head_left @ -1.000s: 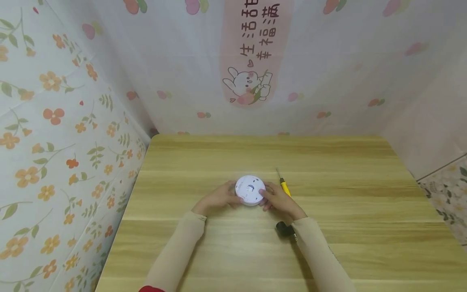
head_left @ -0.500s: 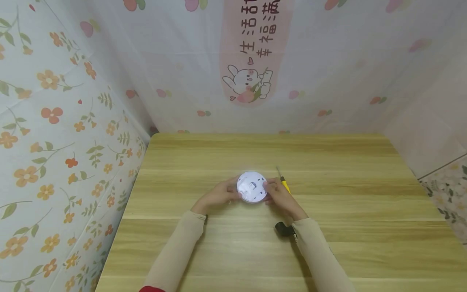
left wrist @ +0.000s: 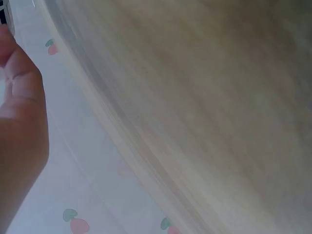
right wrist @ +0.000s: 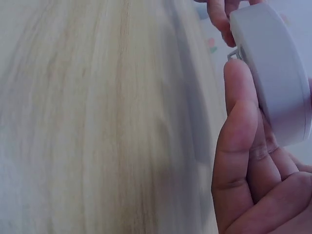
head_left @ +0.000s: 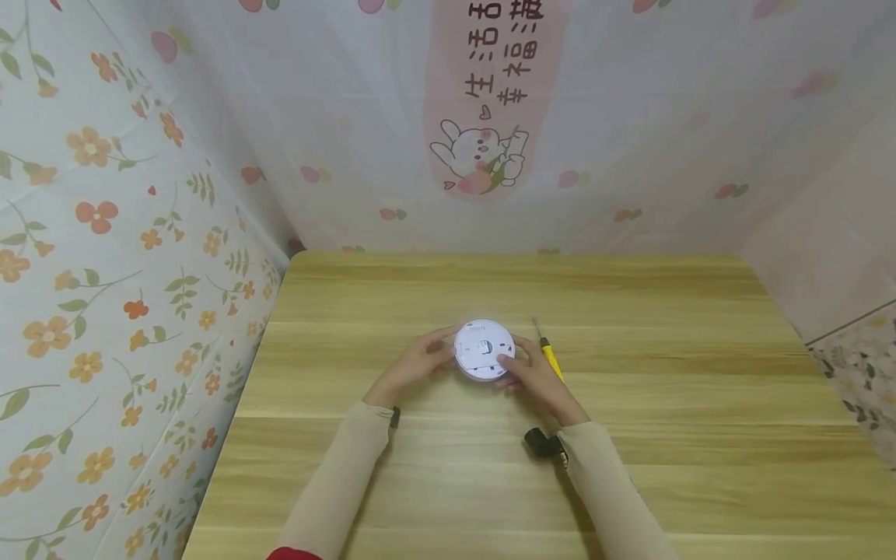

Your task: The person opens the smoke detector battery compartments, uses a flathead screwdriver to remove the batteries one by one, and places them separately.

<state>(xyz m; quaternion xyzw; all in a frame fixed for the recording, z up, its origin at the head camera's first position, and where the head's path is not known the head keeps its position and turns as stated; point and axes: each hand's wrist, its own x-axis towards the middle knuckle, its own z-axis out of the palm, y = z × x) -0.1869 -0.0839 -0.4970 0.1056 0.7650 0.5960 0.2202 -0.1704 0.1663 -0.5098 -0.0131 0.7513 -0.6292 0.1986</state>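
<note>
A round white device (head_left: 478,342), a thick disc shaped like a smoke alarm, is held up between both hands over the table. Slots and fine markings show on its upward face. My right hand (head_left: 535,377) pinches its right side, thumb on that face and fingers underneath. From the right wrist, the disc's smooth side wall (right wrist: 280,73) is seen, with a small loop-like part sticking out beside a fingertip. My left hand (head_left: 416,365) grips the left rim with curled fingers. Only part of the left hand (left wrist: 22,107) shows at the edge of the left wrist view.
A screwdriver with a yellow handle (head_left: 552,360) lies just right of my right hand, its shaft pointing away. A black wrist-worn piece (head_left: 542,443) hangs by my right cuff. The wooden table (head_left: 665,334) ends at a printed curtain (head_left: 350,155) behind.
The white device has moved slightly away from me and turned, its face markings now lying differently. My right thumb has shifted from its edge onto the face, and the left fingers have moved up the rim.
</note>
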